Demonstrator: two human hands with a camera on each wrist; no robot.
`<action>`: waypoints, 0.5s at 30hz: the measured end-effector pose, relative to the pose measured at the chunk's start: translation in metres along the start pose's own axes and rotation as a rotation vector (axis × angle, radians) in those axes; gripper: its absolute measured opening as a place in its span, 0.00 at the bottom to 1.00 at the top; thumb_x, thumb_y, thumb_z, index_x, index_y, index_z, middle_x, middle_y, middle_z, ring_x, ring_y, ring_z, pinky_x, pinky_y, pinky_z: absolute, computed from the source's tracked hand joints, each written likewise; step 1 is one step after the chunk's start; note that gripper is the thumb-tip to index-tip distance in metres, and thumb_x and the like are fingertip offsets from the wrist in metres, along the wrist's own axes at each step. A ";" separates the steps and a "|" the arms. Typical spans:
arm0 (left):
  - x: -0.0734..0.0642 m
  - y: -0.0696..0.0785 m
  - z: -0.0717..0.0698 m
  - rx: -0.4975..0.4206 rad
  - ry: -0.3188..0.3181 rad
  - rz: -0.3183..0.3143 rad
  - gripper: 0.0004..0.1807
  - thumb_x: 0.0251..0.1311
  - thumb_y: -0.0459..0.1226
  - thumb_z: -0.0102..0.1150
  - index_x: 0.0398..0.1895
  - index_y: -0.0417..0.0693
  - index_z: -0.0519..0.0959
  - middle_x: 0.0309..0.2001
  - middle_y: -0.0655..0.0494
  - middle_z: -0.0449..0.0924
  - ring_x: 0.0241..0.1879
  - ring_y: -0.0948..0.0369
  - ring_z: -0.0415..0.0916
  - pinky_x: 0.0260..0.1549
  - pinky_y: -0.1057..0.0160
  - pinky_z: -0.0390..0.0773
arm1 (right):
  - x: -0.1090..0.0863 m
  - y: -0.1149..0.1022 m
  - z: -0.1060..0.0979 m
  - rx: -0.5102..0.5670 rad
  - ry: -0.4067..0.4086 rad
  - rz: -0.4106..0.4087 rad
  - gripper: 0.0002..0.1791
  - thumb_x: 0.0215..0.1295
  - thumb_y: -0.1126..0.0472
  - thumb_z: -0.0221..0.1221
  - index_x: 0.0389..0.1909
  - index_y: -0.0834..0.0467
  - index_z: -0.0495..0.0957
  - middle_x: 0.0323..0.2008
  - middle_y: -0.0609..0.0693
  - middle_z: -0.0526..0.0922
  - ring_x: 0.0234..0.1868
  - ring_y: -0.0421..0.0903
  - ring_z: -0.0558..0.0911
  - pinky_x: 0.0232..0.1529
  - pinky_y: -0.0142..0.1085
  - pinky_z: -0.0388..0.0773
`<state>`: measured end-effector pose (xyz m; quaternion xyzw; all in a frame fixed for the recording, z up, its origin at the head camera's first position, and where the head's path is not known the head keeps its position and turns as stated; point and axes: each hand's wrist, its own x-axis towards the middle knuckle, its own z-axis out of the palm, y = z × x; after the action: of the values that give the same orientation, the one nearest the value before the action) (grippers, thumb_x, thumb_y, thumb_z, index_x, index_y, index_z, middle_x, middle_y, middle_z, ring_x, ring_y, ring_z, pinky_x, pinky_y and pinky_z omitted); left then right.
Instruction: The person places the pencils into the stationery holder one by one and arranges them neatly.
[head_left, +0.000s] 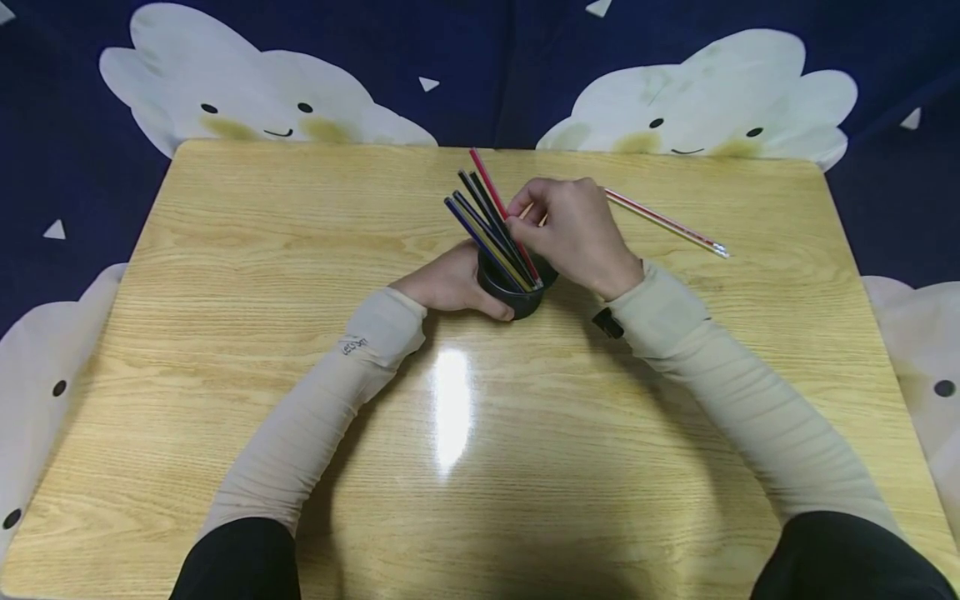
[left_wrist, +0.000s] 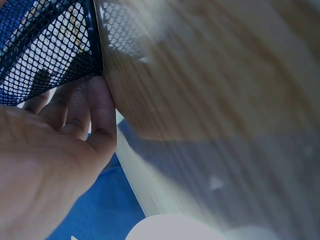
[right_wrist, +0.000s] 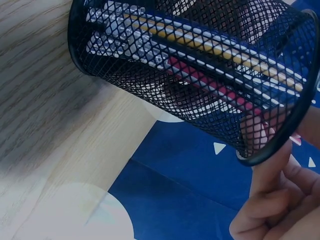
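A black mesh pencil cup (head_left: 522, 307) stands near the middle of the table. My left hand (head_left: 452, 279) grips it from the left, thumb at the near side; the left wrist view shows fingers curled against the mesh (left_wrist: 55, 55) near its base. Several pencils (head_left: 480, 232), dark and striped, lean leftward inside. My right hand (head_left: 573, 232) pinches a red pencil (head_left: 486, 179) between thumb and forefinger above the rim. Through the mesh in the right wrist view, the red pencil (right_wrist: 210, 86) reaches down into the cup.
Red-and-white striped pencil (head_left: 667, 220) lies on the wooden table (head_left: 247, 217) at the far right, partly behind my right hand. A dark blue cloth with cloud shapes (head_left: 487, 50) surrounds the table. A small black object (head_left: 607, 323) shows at my right cuff.
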<state>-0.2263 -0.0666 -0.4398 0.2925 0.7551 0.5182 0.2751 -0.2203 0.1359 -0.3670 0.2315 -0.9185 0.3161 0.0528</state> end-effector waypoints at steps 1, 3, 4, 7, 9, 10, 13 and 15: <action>0.000 0.000 0.000 -0.002 -0.001 0.002 0.40 0.50 0.27 0.83 0.68 0.37 0.76 0.61 0.47 0.84 0.63 0.56 0.78 0.71 0.62 0.68 | 0.000 0.000 0.000 -0.008 0.000 0.000 0.05 0.69 0.63 0.68 0.39 0.61 0.90 0.28 0.52 0.90 0.26 0.48 0.86 0.27 0.31 0.68; 0.000 0.000 0.000 -0.005 -0.003 0.005 0.40 0.50 0.27 0.82 0.68 0.37 0.76 0.61 0.47 0.84 0.63 0.55 0.78 0.71 0.62 0.68 | 0.000 -0.001 0.000 -0.022 0.000 -0.001 0.05 0.69 0.63 0.68 0.38 0.61 0.90 0.28 0.52 0.90 0.26 0.48 0.85 0.29 0.34 0.69; 0.000 0.000 0.000 -0.005 -0.003 0.007 0.40 0.50 0.27 0.82 0.68 0.37 0.76 0.61 0.47 0.84 0.63 0.55 0.78 0.71 0.62 0.68 | 0.000 -0.002 0.000 -0.028 -0.001 -0.001 0.05 0.69 0.63 0.68 0.39 0.61 0.89 0.28 0.52 0.90 0.26 0.48 0.85 0.29 0.36 0.70; 0.000 0.000 0.000 -0.006 -0.004 0.007 0.40 0.50 0.27 0.82 0.68 0.37 0.75 0.61 0.47 0.84 0.63 0.55 0.78 0.71 0.62 0.68 | 0.000 -0.003 0.000 -0.037 -0.005 -0.001 0.06 0.69 0.62 0.68 0.39 0.61 0.89 0.28 0.53 0.90 0.27 0.49 0.85 0.30 0.38 0.71; 0.000 0.000 0.000 -0.006 -0.004 0.005 0.40 0.50 0.27 0.82 0.69 0.37 0.75 0.61 0.47 0.84 0.63 0.55 0.78 0.71 0.62 0.68 | 0.000 -0.002 0.000 -0.034 -0.004 0.000 0.06 0.69 0.62 0.68 0.39 0.61 0.90 0.28 0.52 0.90 0.27 0.48 0.85 0.30 0.37 0.71; 0.000 0.000 0.000 -0.007 -0.004 0.005 0.40 0.50 0.27 0.82 0.69 0.37 0.75 0.61 0.47 0.84 0.63 0.55 0.78 0.71 0.62 0.68 | 0.000 -0.001 0.000 -0.026 -0.002 0.003 0.06 0.69 0.62 0.68 0.39 0.61 0.90 0.28 0.52 0.90 0.26 0.48 0.85 0.29 0.36 0.70; 0.000 0.000 0.000 -0.010 -0.003 0.002 0.41 0.50 0.27 0.82 0.69 0.37 0.75 0.62 0.47 0.83 0.63 0.55 0.78 0.71 0.62 0.68 | -0.001 0.002 0.000 0.004 0.007 0.005 0.06 0.69 0.62 0.68 0.39 0.60 0.90 0.29 0.52 0.90 0.24 0.46 0.83 0.27 0.32 0.67; 0.000 0.000 0.000 -0.008 0.000 0.004 0.41 0.50 0.27 0.82 0.69 0.37 0.74 0.62 0.46 0.83 0.63 0.55 0.78 0.71 0.62 0.67 | -0.003 0.003 0.000 0.024 0.014 0.003 0.06 0.69 0.62 0.68 0.39 0.59 0.91 0.29 0.51 0.91 0.22 0.44 0.81 0.25 0.30 0.65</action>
<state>-0.2262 -0.0662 -0.4395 0.2929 0.7524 0.5218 0.2754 -0.2195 0.1392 -0.3694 0.2286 -0.9146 0.3287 0.0561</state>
